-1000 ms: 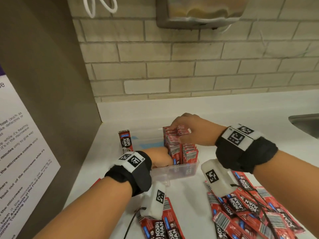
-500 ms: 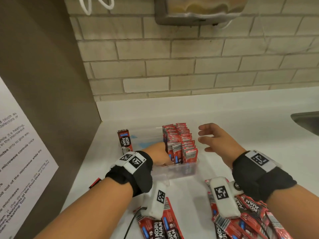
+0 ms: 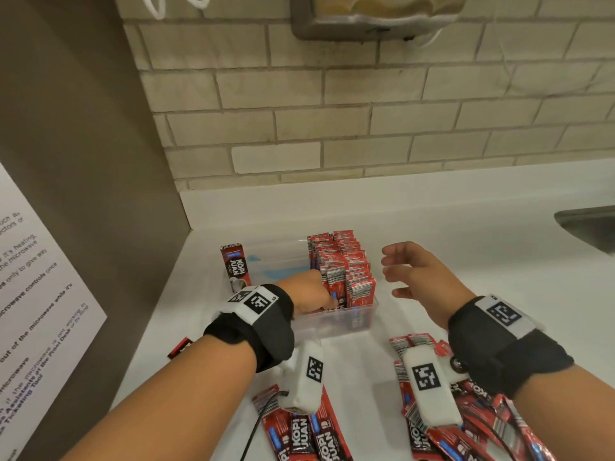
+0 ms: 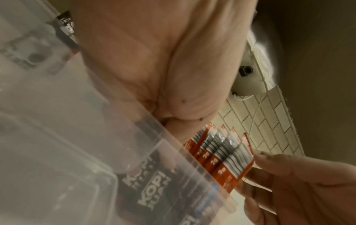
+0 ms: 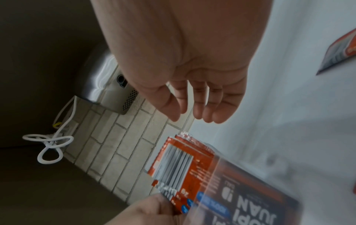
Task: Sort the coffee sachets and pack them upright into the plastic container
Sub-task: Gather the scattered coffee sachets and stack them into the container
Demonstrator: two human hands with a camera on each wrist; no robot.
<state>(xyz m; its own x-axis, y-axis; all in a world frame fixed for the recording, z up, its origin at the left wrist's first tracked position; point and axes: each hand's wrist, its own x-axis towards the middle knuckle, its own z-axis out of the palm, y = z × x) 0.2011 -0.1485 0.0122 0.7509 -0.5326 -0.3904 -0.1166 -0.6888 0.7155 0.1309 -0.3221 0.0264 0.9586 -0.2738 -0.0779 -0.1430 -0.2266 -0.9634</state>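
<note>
Centre frame: clear plastic container [image 3: 336,322] holds upright red coffee sachets [image 3: 346,271]. Left hand [image 3: 309,291] inside, against the sachets; finger state unclear. Right hand [image 3: 421,277] hovers beside, fingers loosely spread, empty.

Red sachets [image 3: 342,264] upright in clear container [image 3: 332,322], apparently right-side.

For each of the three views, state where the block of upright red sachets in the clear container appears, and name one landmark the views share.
Head: upright sachets stand centre frame, in the right part of the plastic container.
Left wrist: upright sachets lower centre-right, above the container rim.
Right wrist: upright sachets bottom centre, behind the clear wall.
Shared landmark: the brick wall.
</note>
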